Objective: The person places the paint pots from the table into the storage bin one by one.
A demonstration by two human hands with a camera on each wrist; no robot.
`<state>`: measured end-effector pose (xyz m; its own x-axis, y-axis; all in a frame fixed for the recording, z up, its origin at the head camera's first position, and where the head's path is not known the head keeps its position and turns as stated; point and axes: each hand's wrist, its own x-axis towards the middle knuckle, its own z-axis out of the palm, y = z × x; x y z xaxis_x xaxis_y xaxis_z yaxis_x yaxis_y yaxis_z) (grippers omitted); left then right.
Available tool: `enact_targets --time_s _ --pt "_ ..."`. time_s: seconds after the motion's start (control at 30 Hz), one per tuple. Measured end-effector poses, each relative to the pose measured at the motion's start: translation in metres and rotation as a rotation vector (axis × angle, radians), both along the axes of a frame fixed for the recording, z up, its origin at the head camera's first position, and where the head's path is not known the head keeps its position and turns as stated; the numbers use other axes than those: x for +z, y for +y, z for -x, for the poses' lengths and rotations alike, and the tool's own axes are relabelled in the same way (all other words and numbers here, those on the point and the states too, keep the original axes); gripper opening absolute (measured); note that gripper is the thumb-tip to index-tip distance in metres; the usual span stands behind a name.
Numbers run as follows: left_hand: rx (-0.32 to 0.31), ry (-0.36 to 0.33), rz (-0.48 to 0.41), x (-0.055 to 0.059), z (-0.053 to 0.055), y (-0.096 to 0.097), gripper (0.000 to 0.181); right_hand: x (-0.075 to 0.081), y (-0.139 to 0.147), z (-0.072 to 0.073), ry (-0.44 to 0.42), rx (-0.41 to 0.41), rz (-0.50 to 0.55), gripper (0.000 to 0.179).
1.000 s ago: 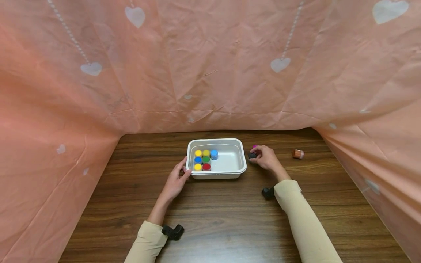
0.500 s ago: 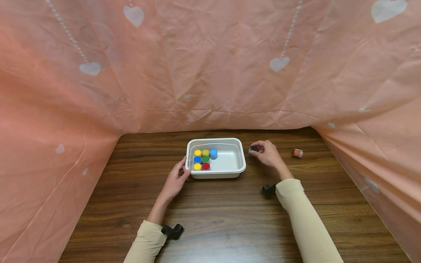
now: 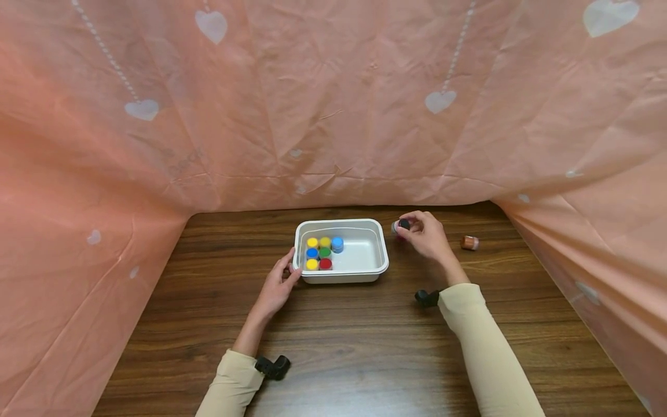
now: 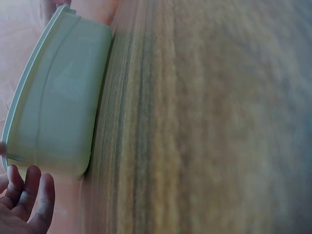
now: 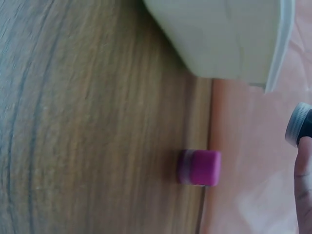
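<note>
1. The black jar (image 3: 404,224) had a dark lid and a pale, ribbed end; it tilted above the surface (image 3: 354,341), beyond the tub's right end.
2. The right hand (image 3: 430,237) pinched it.
3. The left hand (image 3: 276,291) gripped a corner of the white tub (image 3: 341,279).
4. A pink jar (image 5: 204,167) stood below.

No lettering or numbers can be read

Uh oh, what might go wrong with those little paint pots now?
The black-capped pot is raised off the table in the right hand's pinch, so it might slip and drop. If it falls, it might knock over the magenta-capped pot standing nearby. The orange-brown pot lies on its side, so a bump could make it roll.
</note>
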<state>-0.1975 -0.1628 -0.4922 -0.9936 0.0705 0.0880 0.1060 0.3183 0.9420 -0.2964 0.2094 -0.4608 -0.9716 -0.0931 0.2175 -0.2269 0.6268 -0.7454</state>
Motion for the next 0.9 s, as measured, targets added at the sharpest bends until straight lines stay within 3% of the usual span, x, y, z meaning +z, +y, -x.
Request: enact_targets --time_s 0.17,0.33,0.47,0.63,0.8,0.9 --pt "-0.019 -0.013 0.001 0.017 -0.009 0.001 0.058 0.009 -0.004 -0.004 -0.034 -0.009 0.104 0.038" --pt "-0.016 0.0 -0.006 0.019 -0.011 0.001 0.058 0.017 -0.012 -0.008 -0.067 0.016 0.243 0.039" --pt "-0.016 -0.01 -0.007 0.018 -0.01 0.0 0.058 0.02 -0.019 -0.009 -0.082 0.086 0.45 0.041" --pt "-0.013 -0.01 0.0 0.007 -0.004 -0.001 0.059 0.024 -0.027 -0.01 -0.099 0.202 0.702 0.044" --pt "0.012 0.01 0.004 -0.015 0.008 -0.003 0.059 0.027 -0.032 -0.011 -0.076 0.266 0.768 0.044" --pt "0.013 0.015 0.004 -0.02 0.01 -0.006 0.059 0.028 -0.035 -0.011 -0.075 0.29 0.801 0.038"
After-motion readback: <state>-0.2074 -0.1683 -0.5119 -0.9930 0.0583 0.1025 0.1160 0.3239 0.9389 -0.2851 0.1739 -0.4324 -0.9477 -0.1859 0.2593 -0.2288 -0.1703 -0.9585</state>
